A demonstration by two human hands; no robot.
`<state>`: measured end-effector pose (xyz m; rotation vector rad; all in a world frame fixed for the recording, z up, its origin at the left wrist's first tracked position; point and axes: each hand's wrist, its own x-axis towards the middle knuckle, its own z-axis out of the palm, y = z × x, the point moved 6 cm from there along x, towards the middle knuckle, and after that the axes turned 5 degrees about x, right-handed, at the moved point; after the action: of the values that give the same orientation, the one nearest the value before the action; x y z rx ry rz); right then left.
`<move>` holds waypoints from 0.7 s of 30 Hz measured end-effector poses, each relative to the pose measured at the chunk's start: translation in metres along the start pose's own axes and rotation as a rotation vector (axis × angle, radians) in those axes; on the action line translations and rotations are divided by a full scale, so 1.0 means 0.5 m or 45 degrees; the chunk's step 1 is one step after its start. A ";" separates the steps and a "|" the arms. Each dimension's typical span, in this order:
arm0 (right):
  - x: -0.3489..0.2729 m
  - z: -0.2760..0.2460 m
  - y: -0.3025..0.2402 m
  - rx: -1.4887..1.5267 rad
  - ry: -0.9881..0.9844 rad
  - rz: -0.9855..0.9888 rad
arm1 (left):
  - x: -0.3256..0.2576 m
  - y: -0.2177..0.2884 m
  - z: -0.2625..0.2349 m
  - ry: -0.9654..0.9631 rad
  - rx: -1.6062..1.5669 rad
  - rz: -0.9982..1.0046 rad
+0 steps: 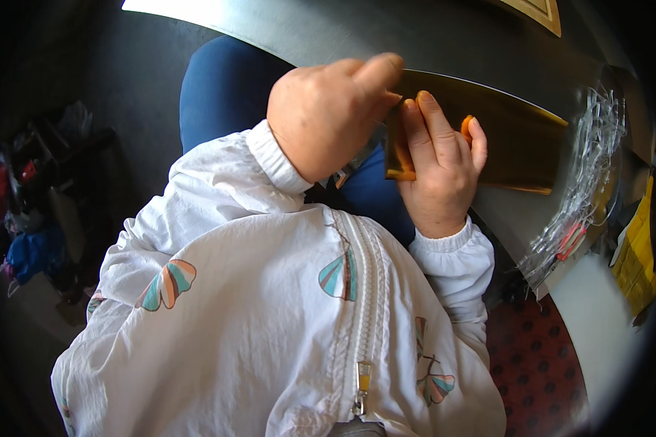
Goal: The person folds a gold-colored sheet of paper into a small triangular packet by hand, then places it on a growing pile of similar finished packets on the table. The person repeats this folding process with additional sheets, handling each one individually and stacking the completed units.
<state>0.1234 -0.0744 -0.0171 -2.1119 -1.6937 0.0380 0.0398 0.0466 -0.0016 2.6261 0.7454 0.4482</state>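
A shiny gold sheet (521,138) lies on the dark table in front of me, its left end folded or bent up under my hands. My right hand (441,164) rests on that left end with its fingers stretched out; their reflections show in the gold. Its thumb is hidden. Just to the left, my left hand (332,109) is closed, thumb and fingers drawn together at the sheet's upper left corner. Whether the sheet's edge or some small thing is between those fingertips is hidden.
On the right lies a bundle of silvery clear strips (587,167), with a small pinkish-red item (572,240) on it. Beyond is yellow packaging (638,255). A pale panel (536,13) is at the far right, a white sheet (175,13) at the far left. Bags and clutter (36,247) stand leftward.
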 end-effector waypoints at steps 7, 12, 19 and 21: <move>0.000 0.004 -0.002 -0.041 0.109 -0.040 | -0.024 0.022 0.018 0.085 0.195 0.357; 0.000 0.007 -0.001 -0.046 0.106 -0.035 | -0.021 0.017 0.023 0.087 0.181 0.398; 0.003 0.001 -0.004 -0.063 0.047 -0.029 | -0.024 0.014 0.020 0.097 0.145 0.446; 0.003 0.000 -0.004 -0.059 0.048 -0.031 | -0.028 0.012 0.021 0.071 0.118 0.426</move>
<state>0.1220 -0.0725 -0.0161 -2.1116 -1.7142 -0.0487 0.0354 0.0313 -0.0109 2.8459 0.3473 0.5935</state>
